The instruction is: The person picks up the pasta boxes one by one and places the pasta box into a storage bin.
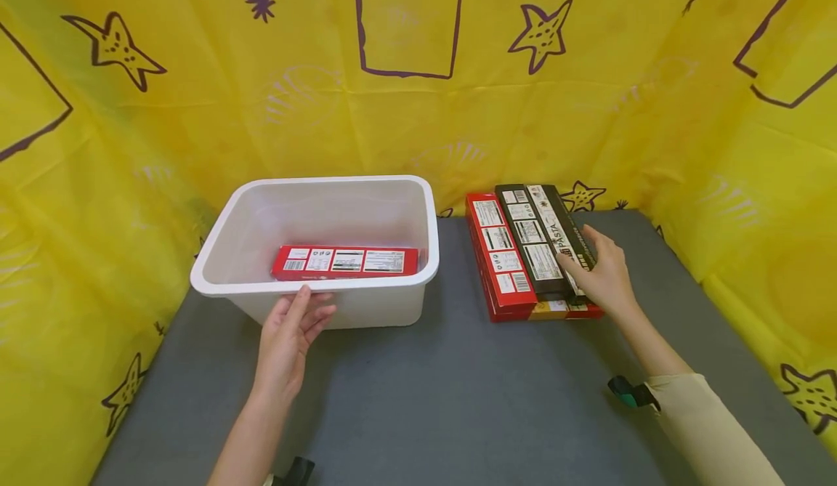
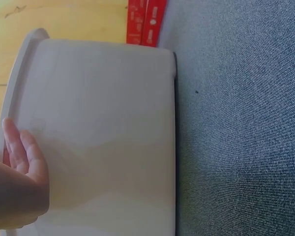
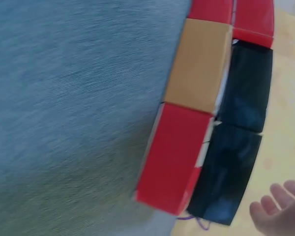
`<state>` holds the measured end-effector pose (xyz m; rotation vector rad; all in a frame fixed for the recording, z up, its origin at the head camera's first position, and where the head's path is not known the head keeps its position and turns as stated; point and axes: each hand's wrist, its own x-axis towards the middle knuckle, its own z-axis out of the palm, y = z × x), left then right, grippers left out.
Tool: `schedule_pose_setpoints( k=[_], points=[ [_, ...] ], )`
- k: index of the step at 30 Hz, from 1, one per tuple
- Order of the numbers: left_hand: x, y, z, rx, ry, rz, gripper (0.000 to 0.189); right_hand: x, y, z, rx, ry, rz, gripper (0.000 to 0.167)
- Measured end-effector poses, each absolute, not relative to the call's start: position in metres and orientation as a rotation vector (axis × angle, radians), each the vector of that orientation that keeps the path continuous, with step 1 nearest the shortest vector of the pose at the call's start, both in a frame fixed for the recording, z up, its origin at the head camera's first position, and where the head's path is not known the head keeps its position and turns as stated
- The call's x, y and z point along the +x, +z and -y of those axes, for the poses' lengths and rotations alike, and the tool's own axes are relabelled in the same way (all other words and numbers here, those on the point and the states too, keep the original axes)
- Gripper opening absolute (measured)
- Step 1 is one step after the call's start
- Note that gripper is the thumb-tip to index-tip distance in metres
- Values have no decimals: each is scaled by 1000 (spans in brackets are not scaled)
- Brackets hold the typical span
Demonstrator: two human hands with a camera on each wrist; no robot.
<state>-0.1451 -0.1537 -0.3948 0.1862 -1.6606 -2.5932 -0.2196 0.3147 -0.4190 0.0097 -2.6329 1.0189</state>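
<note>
At the left, my left hand (image 1: 288, 333) is at the front rim of a white plastic bin (image 1: 373, 308), thumb tip at the rim's edge and loosely extended fingers below it. In the left wrist view those fingers (image 2: 29, 152) lie beside the bin's outer wall. Inside the bin lies a red box (image 1: 346, 261) with white label panels. My right hand (image 1: 604, 272) hovers at the right side of a black pasta box (image 1: 556, 232), its thumb and fingers spread. The right wrist view has that hand's fingers apart from the black boxes (image 3: 226, 172).
Left of the black boxes, a red box (image 1: 500, 253) lies in the same stack. Underneath are red box ends (image 3: 174, 157) and a tan one (image 3: 196, 64). Grey cloth (image 1: 445, 399) covers the table; yellow patterned fabric (image 1: 405, 123) hangs behind and at both sides.
</note>
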Motion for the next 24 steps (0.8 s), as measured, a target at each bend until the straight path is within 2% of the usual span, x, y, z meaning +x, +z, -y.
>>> schedule_pose_setpoints(
  k=[8, 24],
  points=[
    [-146, -394, 152, 202, -2596, 1656, 15, -202, -436, -328, -120, 1052, 2730, 100],
    [-146, -395, 153, 220, -2582, 1669, 14, -192, -450, -334, -198, 1147, 2775, 108]
  ],
)
